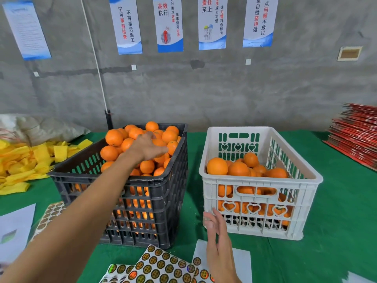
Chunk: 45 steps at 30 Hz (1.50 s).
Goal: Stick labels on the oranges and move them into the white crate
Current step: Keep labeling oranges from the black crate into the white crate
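Oranges [237, 168], two crates, two hands

On the tabletop [336, 201] two crates stand side by side: the left crate [163, 190] is heaped with oranges [114, 137], the right crate [259, 180] is partly filled. Label sheets [163, 266] lie in front of them. A pile of sleeves [30, 160] lies left, stacked cartons [357, 135] far right.
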Each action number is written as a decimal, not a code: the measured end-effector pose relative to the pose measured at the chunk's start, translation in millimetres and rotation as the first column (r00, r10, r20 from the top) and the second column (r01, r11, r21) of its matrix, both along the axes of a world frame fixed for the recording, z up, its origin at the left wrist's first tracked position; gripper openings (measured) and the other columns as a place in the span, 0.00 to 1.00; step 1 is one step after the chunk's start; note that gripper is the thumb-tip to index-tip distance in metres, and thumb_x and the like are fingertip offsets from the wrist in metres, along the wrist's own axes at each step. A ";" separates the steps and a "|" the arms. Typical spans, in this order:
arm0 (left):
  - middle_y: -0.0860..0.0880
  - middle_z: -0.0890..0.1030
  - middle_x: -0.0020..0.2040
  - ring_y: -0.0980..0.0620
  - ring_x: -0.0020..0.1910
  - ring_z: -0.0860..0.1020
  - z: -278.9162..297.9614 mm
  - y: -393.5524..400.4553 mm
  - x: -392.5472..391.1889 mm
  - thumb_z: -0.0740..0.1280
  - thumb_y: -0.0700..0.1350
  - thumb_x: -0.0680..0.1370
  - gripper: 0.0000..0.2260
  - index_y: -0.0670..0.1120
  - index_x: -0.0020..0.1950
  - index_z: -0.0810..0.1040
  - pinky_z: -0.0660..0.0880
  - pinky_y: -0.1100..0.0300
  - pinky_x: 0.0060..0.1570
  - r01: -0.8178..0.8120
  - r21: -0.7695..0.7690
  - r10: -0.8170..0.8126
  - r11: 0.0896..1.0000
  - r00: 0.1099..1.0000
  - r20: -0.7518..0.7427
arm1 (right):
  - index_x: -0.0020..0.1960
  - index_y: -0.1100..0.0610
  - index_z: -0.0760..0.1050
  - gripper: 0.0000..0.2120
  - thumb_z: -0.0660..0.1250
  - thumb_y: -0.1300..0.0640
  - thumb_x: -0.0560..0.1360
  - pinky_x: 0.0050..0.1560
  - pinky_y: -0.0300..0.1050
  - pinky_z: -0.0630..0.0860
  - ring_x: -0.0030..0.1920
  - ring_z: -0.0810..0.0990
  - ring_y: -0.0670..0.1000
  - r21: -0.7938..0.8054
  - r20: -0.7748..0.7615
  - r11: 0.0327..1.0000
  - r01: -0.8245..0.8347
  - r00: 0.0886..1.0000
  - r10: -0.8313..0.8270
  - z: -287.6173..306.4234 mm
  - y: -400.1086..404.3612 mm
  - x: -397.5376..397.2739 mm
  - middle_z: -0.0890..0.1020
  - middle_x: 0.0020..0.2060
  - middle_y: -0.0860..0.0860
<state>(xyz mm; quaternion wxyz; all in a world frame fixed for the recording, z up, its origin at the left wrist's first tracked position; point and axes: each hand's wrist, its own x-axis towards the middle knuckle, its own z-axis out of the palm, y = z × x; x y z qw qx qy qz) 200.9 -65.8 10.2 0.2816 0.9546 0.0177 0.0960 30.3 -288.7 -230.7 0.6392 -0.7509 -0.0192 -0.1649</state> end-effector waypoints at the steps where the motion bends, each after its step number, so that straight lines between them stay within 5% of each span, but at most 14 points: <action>1: 0.44 0.85 0.44 0.47 0.40 0.83 1.0 -1.0 -14.5 0.76 0.54 0.72 0.32 0.46 0.72 0.70 0.78 0.53 0.40 0.000 -0.110 0.007 0.994 0.998 0.057 | 0.74 0.38 0.64 0.18 0.52 0.41 0.85 0.58 0.24 0.68 0.66 0.74 0.34 0.003 0.013 1.000 0.000 1.000 0.000 3.6 -1.2 -0.8 0.77 0.65 0.32; 6: 0.52 0.84 0.46 0.55 0.32 0.83 -13.5 -25.4 -107.8 0.75 0.56 0.70 0.24 0.54 0.64 0.76 0.79 0.61 0.35 0.315 -0.558 -0.139 0.767 0.932 0.336 | 0.58 0.42 0.82 0.19 0.53 0.40 0.84 0.59 0.34 0.75 0.61 0.80 0.44 -0.083 0.078 0.996 -0.038 0.996 0.044 5.3 -16.4 -8.8 0.83 0.56 0.38; 10: 0.49 0.84 0.53 0.42 0.37 0.85 -57.9 -48.6 -165.4 0.75 0.52 0.73 0.19 0.58 0.62 0.77 0.81 0.56 0.36 0.533 -0.631 -0.243 0.564 0.837 0.490 | 0.64 0.41 0.79 0.14 0.60 0.41 0.83 0.65 0.40 0.75 0.65 0.74 0.36 -0.323 -0.050 0.934 -0.155 0.988 0.146 -10.7 -37.5 -13.9 0.78 0.61 0.31; 13: 0.49 0.83 0.58 0.39 0.45 0.86 -112.6 -67.6 -181.7 0.76 0.52 0.73 0.19 0.59 0.62 0.77 0.82 0.51 0.40 0.484 -0.726 -0.301 0.488 0.874 0.380 | 0.70 0.45 0.76 0.16 0.61 0.48 0.84 0.72 0.43 0.69 0.68 0.69 0.32 -0.429 -0.110 0.875 -0.226 0.974 0.198 -17.5 -45.3 -17.7 0.74 0.67 0.34; 18: 0.43 0.79 0.60 0.38 0.56 0.83 -203.5 -81.3 -183.7 0.76 0.52 0.73 0.21 0.53 0.64 0.75 0.81 0.38 0.57 0.275 -0.793 -0.285 0.544 0.949 0.133 | 0.73 0.41 0.72 0.20 0.62 0.47 0.82 0.68 0.39 0.68 0.57 0.68 0.28 -0.607 -0.164 0.730 -0.315 0.948 0.273 -22.8 -43.6 -20.8 0.72 0.69 0.34; 22: 0.41 0.76 0.64 0.39 0.51 0.86 -250.4 -76.2 -180.5 0.70 0.43 0.82 0.14 0.52 0.65 0.73 0.84 0.53 0.47 0.136 -0.857 -0.224 0.497 0.974 0.025 | 0.77 0.45 0.68 0.31 0.57 0.33 0.77 0.76 0.39 0.55 0.74 0.61 0.39 -0.803 -0.145 0.533 -0.266 0.955 0.258 -29.8 -41.8 -15.2 0.67 0.75 0.37; 25: 0.41 0.76 0.63 0.38 0.45 0.86 -267.3 -71.9 -179.5 0.65 0.42 0.85 0.11 0.52 0.65 0.72 0.84 0.53 0.46 0.058 -0.899 -0.175 0.435 0.984 -0.021 | 0.77 0.45 0.68 0.37 0.56 0.26 0.75 0.75 0.38 0.51 0.76 0.58 0.41 -0.834 -0.156 0.483 -0.267 0.953 0.258 -33.2 -40.3 -13.7 0.63 0.77 0.35; 32: 0.45 0.75 0.62 0.41 0.46 0.87 -268.5 -66.2 -184.8 0.69 0.60 0.74 0.14 0.67 0.59 0.75 0.84 0.54 0.47 0.063 -0.893 -0.186 0.446 0.982 -0.023 | 0.72 0.45 0.75 0.28 0.57 0.32 0.80 0.75 0.39 0.58 0.73 0.64 0.40 -0.855 -0.104 0.465 -0.229 0.955 0.279 -31.0 -41.3 -12.8 0.69 0.75 0.36; 37: 0.47 0.74 0.64 0.42 0.48 0.87 -269.5 -65.4 -189.0 0.66 0.52 0.83 0.11 0.68 0.61 0.73 0.84 0.57 0.47 0.120 -0.885 -0.224 0.450 0.974 0.019 | 0.69 0.46 0.79 0.23 0.58 0.36 0.82 0.71 0.44 0.66 0.70 0.69 0.43 -0.880 -0.045 0.441 -0.174 0.957 0.287 -29.9 -41.9 -13.2 0.74 0.72 0.39; 45: 0.51 0.75 0.65 0.50 0.58 0.83 -267.0 -67.8 -194.4 0.65 0.63 0.77 0.21 0.64 0.68 0.66 0.82 0.55 0.57 0.178 -0.776 -0.247 0.606 0.969 0.029 | 0.58 0.42 0.84 0.12 0.65 0.42 0.82 0.68 0.40 0.65 0.65 0.69 0.35 -0.687 -0.067 0.690 -0.227 0.966 0.250 -32.2 -40.6 -14.2 0.78 0.63 0.33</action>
